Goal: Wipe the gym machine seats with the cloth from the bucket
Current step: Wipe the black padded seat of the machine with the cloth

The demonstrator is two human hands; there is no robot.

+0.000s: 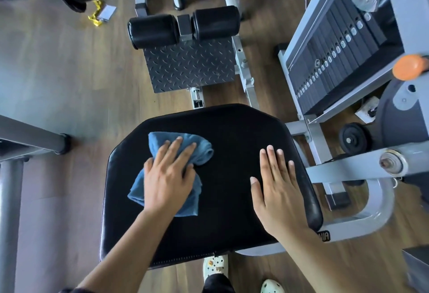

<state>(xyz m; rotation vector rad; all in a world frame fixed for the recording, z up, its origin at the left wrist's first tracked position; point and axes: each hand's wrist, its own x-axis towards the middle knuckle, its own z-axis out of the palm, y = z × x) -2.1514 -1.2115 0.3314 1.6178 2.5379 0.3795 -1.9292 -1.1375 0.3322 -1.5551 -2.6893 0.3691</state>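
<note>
Left of centre frame: left hand [167,177] flat, fingers straight, pressing the blue cloth [178,153] onto the black seat [232,200]; wiping looks underway, left half covered so far, as a judgement. Right of centre: right hand [277,188] flat, fingers together, bracing on the seat; right half, far edge and other seats likely remain; bucket not in view.

Cool, even daylight, soft sheen on the seat [232,200], wide-angle warp and edge blur.

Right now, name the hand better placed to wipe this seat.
Left: the left hand presses the blue cloth onto the seat, while the right hand lies flat on it, holding nothing.
</note>
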